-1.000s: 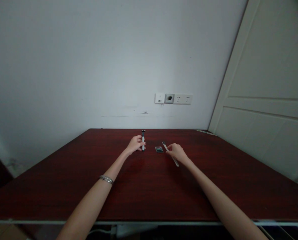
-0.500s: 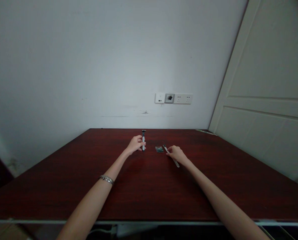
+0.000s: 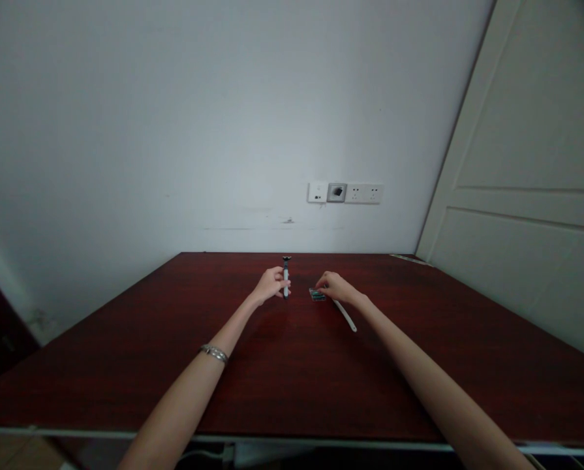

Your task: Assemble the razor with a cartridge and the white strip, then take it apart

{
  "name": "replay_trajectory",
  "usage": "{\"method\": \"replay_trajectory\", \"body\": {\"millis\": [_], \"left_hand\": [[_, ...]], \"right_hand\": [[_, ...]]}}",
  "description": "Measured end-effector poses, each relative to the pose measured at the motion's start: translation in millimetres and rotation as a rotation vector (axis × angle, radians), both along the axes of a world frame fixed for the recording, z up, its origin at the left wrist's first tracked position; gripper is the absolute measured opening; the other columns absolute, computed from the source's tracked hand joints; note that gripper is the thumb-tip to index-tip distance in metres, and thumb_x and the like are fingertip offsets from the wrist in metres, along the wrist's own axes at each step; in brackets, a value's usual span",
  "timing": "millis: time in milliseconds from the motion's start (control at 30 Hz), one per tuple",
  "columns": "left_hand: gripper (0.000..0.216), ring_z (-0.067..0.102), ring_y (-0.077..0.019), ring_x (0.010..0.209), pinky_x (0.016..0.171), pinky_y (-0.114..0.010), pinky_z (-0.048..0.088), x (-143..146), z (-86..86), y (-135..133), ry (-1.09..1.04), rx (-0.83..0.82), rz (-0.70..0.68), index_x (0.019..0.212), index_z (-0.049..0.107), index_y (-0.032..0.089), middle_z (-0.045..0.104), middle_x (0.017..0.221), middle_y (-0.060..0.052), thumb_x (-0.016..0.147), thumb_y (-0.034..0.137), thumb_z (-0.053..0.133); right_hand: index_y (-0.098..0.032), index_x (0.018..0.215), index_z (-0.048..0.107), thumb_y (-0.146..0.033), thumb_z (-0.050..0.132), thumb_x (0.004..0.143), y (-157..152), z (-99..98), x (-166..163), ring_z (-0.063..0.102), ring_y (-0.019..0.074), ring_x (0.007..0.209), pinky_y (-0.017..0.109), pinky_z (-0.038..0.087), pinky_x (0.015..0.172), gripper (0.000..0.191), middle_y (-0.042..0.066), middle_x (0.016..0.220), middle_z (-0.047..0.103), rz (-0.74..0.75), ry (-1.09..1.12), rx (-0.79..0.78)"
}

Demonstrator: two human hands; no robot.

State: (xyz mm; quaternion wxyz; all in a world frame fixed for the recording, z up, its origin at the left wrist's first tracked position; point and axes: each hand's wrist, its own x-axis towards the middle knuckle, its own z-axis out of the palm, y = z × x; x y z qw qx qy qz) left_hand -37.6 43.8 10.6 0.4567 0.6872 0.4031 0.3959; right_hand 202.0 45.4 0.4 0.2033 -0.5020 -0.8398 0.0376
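Note:
In my left hand (image 3: 271, 284) is a razor (image 3: 286, 284), gripped by its pale handle and held upright with its dark head at the top. My right hand (image 3: 337, 287) reaches over a small clear case (image 3: 317, 296) with green contents, its bent fingertips closed at the case's upper right edge. The hand covers part of the case. A slim white handle (image 3: 345, 316) lies slanted on the table just below my right hand; its far end is hidden behind the fingers.
The dark red wooden table (image 3: 272, 372) reaches back to a pale wall. Sockets (image 3: 363, 193) are set in the wall above its back edge. A white panelled door (image 3: 521, 215) stands at the right. A flat strip (image 3: 412, 260) lies at the back right corner.
My right hand has let go of the slim white-handled thing and moved left onto the clear case. The left hand still holds the razor upright. The view has shifted slightly.

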Motion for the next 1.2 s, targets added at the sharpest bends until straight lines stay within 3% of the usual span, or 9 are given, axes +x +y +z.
{"method": "replay_trajectory", "body": {"millis": [233, 1200], "left_hand": [[0.019, 0.064, -0.0162, 0.058, 0.046, -0.025, 0.051, 1.8, 0.4, -2.1, 0.008, -0.013, 0.006, 0.090, 0.049, 0.014, 0.060, 0.073, -0.003, 0.073, 0.012, 0.058], [0.018, 0.064, -0.0169, 0.058, 0.046, -0.026, 0.052, 4.4, -1.5, -2.5, 0.025, -0.020, 0.000, 0.089, 0.048, 0.014, 0.060, 0.072, -0.003, 0.074, 0.012, 0.057]], "right_hand": [[-0.016, 0.080, 0.073, -0.021, 0.059, 0.073, 6.7, -13.7, 0.0, 0.060, 0.0174, 0.083, 0.022, 0.041, 0.078, 0.016, 0.008, 0.089, 0.068, -0.001, 0.014, 0.024], [-0.018, 0.083, 0.073, -0.019, 0.055, 0.074, 9.7, -21.3, 0.1, 0.060, 0.0195, 0.081, 0.024, 0.042, 0.075, 0.020, 0.007, 0.087, 0.070, -0.010, -0.038, -0.005]]}}
